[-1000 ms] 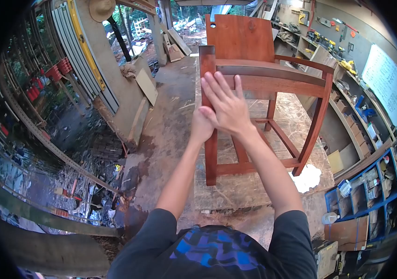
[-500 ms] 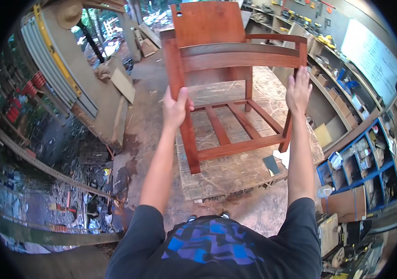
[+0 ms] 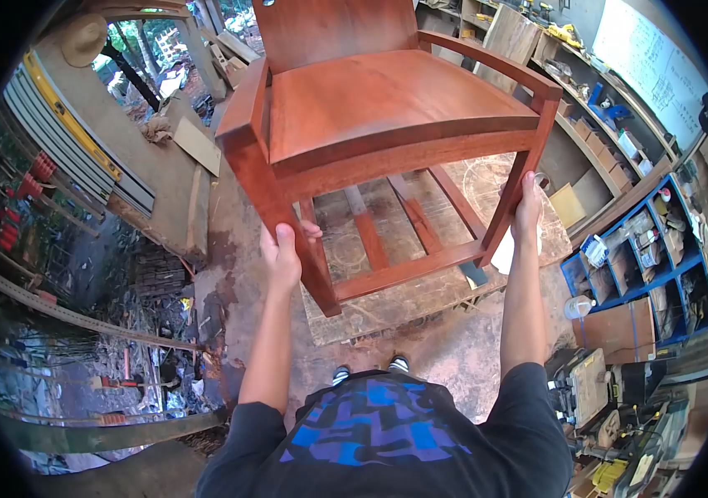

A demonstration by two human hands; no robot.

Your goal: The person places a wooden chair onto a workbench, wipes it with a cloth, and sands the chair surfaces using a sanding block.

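A reddish-brown wooden chair (image 3: 395,91) with armrests and a curved seat is tipped back over a low worn wooden table (image 3: 345,328). My left hand (image 3: 286,253) is wrapped round its left front leg, thumb in front and fingertips showing on the inner side. On the right front leg, my right hand (image 3: 528,207) grips the outer side, its fingers partly hidden. A white sheet (image 3: 505,253) and a dark flat piece (image 3: 474,274) lie on the table by the right leg.
At the right are a blue-edged compartment shelf (image 3: 627,270), a clear plastic jug (image 3: 578,307) and wall shelves with tools. Boards lean on the wall at the left, near a straw hat (image 3: 82,40). Scrap lies beyond the rail at far left.
The hands, together on the left post at first, moved apart to the two front legs. The chair's front has tilted up and nearer, showing the seat top. The right hand has closed on its leg.
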